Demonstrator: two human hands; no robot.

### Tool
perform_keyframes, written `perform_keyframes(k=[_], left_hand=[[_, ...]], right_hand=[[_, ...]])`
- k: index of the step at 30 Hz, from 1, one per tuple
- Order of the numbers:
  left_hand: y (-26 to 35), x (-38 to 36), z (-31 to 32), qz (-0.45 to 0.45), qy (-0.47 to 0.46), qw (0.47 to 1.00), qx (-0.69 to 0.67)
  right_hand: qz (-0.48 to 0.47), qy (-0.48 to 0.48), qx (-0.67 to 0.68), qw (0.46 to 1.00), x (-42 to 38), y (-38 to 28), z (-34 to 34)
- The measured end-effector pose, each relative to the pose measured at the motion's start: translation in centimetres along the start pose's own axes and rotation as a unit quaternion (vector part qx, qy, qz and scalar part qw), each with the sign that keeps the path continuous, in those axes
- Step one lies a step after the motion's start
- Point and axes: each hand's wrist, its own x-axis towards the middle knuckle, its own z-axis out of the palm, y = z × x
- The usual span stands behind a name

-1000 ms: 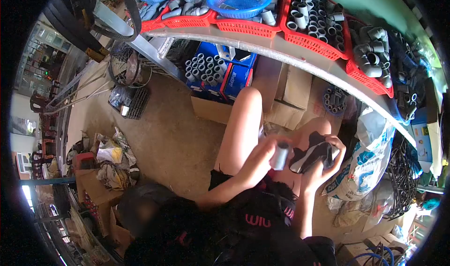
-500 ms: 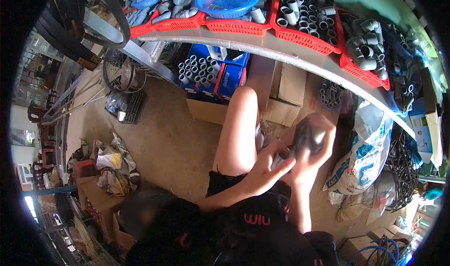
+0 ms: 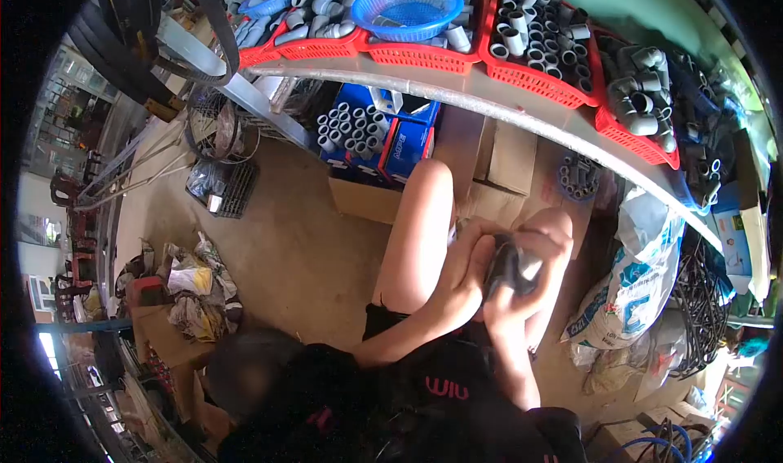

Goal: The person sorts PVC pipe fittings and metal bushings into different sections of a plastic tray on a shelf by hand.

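In front of my right knee, both hands meet around a dark, glossy, rounded object (image 3: 507, 269). Blur and fingers hide its exact kind. My right hand (image 3: 534, 287) is wrapped round it from the right and below. From the left, my left hand (image 3: 465, 279) closes against its near side, with the fingers bent; how much of it this hand grips is partly hidden.
A shelf edge (image 3: 522, 108) crosses ahead, carrying red baskets (image 3: 420, 55) of grey pipe fittings and a blue basket (image 3: 440, 14). Beneath stand a blue box (image 3: 408, 149) with pipe pieces and a cardboard box (image 3: 510, 157). A white sack (image 3: 628, 292) leans at right.
Both hands have moved slightly left with the dark object. My left hand has shifted from a spread thumb to fingers closed against it. The view has tilted slightly.
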Motion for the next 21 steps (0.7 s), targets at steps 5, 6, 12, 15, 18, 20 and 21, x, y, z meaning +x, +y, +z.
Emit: perform_keyframes(k=[5, 6, 12, 15, 18, 20, 21], left_hand=[[-0.7, -1.2, -0.5, -0.125, -0.054, 0.968, -0.209], [-0.2, -1.0, -0.5, -0.190, -0.074, 0.928, -0.312], [1.8, 1.3, -1.7, -0.146, 0.014, 0.965, -0.217], [2.2, 1.1, -0.9, -0.064, -0.023, 0.996, -0.049], [1.0, 0.1, 0.5, -0.017, -0.030, 0.999, -0.039], [0.8, -0.5, 0.5, -0.033, -0.012, 0.999, 0.015], [0.2, -0.8, 0.3, -0.049, -0.007, 0.999, -0.010]], right_hand=[[0.129, 0.049, 0.031, 0.990, 2.7, 2.5, -0.6], [0.111, 0.054, 0.005, 0.992, 2.6, 3.2, -1.0], [0.115, 0.087, 0.028, 0.989, -1.0, 1.1, -1.6], [0.003, -0.030, -0.054, 0.998, -1.2, -0.7, -1.8], [-0.007, 0.004, -0.073, 0.997, -1.0, -0.8, -1.2], [-0.022, 0.054, -0.077, 0.995, -0.4, 0.3, -0.7], [0.001, 0.056, -0.059, 0.997, 0.1, 0.4, -0.7]])
